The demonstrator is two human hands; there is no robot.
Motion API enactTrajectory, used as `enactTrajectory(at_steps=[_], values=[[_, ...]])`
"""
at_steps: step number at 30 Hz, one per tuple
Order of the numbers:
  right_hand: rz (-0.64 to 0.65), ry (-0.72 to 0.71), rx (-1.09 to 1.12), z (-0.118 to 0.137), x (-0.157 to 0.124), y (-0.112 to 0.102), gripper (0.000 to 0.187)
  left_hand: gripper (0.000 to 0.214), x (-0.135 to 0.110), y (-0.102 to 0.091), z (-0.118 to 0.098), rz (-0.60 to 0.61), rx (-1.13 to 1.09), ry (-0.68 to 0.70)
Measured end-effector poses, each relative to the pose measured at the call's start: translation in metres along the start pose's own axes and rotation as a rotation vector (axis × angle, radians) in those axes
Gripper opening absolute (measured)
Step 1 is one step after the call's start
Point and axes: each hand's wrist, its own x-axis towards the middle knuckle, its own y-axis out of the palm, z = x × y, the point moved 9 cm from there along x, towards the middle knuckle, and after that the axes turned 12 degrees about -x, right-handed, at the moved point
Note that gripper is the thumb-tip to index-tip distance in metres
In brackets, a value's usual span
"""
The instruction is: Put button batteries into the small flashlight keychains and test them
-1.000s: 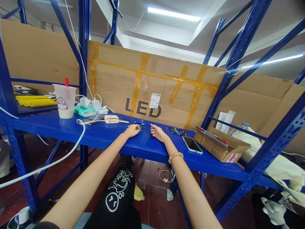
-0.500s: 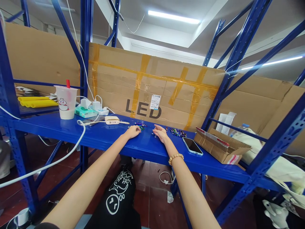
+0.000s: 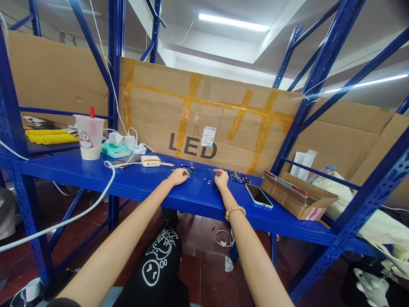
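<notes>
Fingers (image 3: 184,172) of left hand (image 3: 179,176) and right hand (image 3: 221,178) rest behind the shelf (image 3: 150,184) edge.

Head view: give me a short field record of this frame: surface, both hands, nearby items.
surface: blue shelf
left hand: curled, resting on the shelf beside small coloured pieces
right hand: fingers curled down on the shelf, next to another coloured pile
right of hands: phone, cardboard box
far left: cup

Glossy blue metal shelf (image 3: 153,187), matt taped cardboard panel (image 3: 153,115), shiny glass-faced phone (image 3: 258,195), plastic cup (image 3: 89,137).
</notes>
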Motion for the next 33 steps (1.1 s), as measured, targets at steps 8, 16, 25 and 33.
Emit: enactTrajectory(at_steps=[8,16,25,33], values=[[-0.036,0.059,-0.36,0.003,-0.012,-0.017,0.033,0.023,0.001,0.002,0.002,0.015,-0.001,-0.007],[0.127,0.168,-0.567,-0.008,-0.015,-0.017,0.058,0.024,-0.002,0.0,-0.002,0.029,0.001,-0.012],[0.337,0.142,-0.698,-0.004,-0.022,0.0,0.068,0.023,-0.002,0.002,0.001,0.036,-0.005,-0.036],[0.278,0.17,-0.754,-0.002,-0.023,-0.008,0.064,0.023,-0.003,0.001,0.0,0.038,-0.005,-0.045]])
